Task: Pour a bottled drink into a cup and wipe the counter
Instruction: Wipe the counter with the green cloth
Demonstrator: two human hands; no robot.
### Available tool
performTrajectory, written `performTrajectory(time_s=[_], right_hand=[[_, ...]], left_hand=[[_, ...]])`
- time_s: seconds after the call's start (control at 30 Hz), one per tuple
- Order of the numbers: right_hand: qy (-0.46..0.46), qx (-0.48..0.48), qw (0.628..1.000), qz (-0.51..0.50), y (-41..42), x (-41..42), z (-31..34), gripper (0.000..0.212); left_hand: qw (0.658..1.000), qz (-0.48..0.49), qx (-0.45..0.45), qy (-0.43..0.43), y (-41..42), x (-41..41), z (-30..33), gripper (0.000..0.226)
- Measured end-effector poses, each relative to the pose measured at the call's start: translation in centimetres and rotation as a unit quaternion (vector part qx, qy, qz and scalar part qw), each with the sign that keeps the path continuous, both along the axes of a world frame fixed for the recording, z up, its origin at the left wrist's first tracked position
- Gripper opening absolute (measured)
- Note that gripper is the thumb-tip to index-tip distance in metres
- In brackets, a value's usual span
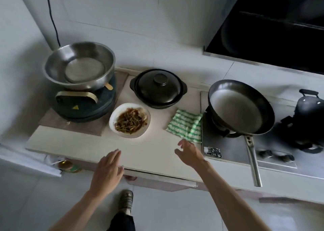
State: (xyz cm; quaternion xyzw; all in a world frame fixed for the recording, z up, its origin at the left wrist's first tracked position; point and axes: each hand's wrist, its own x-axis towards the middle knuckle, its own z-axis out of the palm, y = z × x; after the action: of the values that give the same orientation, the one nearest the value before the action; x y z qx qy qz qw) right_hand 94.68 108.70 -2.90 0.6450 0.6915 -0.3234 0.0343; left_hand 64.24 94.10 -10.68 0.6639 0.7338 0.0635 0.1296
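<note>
No bottle or cup is in view, so the pour looks either done or not begun; I cannot tell which. The wipe seems about to start: the green-striped cloth (185, 126) lies folded just right of the white plate of stir-fry (130, 120), touching the stove's left edge, and the right hand (190, 153) hovers just in front of it, fingers loosely spread, holding nothing. The left hand (107, 171) is flat, fingers together, over the counter (73, 144) edge in front of the plate. Bare counter runs only along that front strip.
</note>
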Motion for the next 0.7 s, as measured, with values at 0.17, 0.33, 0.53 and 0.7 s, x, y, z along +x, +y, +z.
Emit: performTrajectory(time_s=[0.17, 0.33, 0.53, 0.7], right_hand=[[-0.050, -0.014, 0.998, -0.047, 4.0, -2.1, -0.1, 0.043], [-0.076, -0.029, 0.993, -0.080, 5.9, -3.0, -1.7, 0.045], [-0.127, 0.040, 0.990, -0.049, 9.3, -3.2, -3.2, 0.058], [-0.117, 0.039, 0.992, -0.027, 12.2, -3.2, -4.5, 0.079]], left_hand=[[0.991, -0.125, -0.021, 0.035, 1.7, -3.8, -3.3, 0.069], [0.990, -0.134, -0.037, 0.008, 1.0, -4.6, -5.6, 0.077], [0.990, -0.139, -0.015, 0.014, 1.7, -4.5, -6.3, 0.078], [0.991, -0.128, -0.028, 0.021, 1.7, -4.1, -6.4, 0.080]])
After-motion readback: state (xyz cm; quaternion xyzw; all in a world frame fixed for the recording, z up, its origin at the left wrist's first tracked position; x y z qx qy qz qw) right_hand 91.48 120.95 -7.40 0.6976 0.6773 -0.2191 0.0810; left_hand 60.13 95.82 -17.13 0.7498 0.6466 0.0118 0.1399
